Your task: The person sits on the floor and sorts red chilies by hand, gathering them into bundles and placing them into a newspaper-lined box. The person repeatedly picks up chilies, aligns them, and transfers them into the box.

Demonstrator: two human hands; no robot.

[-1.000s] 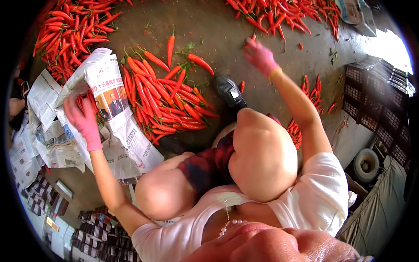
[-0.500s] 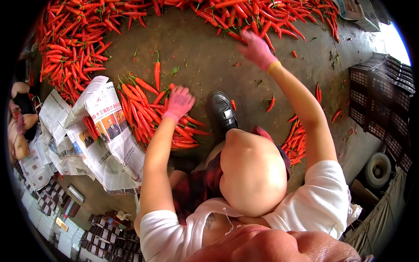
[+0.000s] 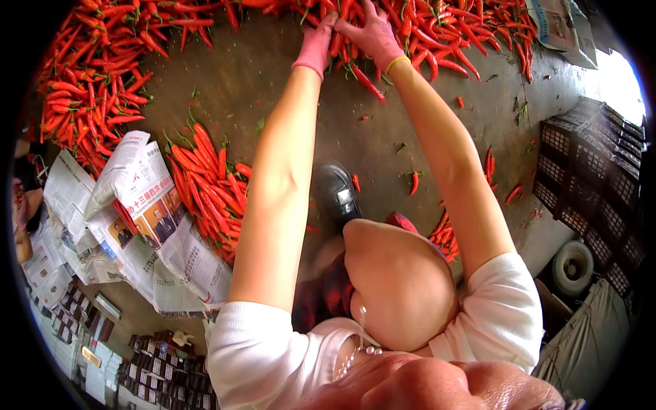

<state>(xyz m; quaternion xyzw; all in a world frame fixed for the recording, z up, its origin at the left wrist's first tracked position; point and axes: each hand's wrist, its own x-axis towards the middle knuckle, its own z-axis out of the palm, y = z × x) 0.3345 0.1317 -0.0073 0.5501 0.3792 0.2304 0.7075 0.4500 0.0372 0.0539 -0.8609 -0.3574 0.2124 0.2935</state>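
Observation:
Both my arms stretch forward to a large heap of red chili peppers [image 3: 437, 31] at the far side of the floor. My left hand [image 3: 318, 45], in a pink glove, reaches into its near edge with fingers extended. Beside it my right hand [image 3: 373, 38], in a pink glove with a yellow cuff, has its thumb and fingers spread over the peppers. The hands nearly meet, with several peppers between and under them; some fingertips are hidden among the peppers. A smaller bunch of chili peppers [image 3: 212, 184], stems mostly pointing away, lies left of my left forearm.
Printed newspaper [image 3: 154, 198] is crumpled beside the smaller bunch. Another pepper heap [image 3: 89, 82] spreads at far left. My black shoe [image 3: 338, 191] stands between my arms. Dark plastic crates [image 3: 588, 164] are stacked at right, near a tire [image 3: 572, 266]. Another person sits at far left.
My left hand has left the smaller pepper bunch and moved forward and right to the far heap. My right hand has shifted slightly left and farther into that heap.

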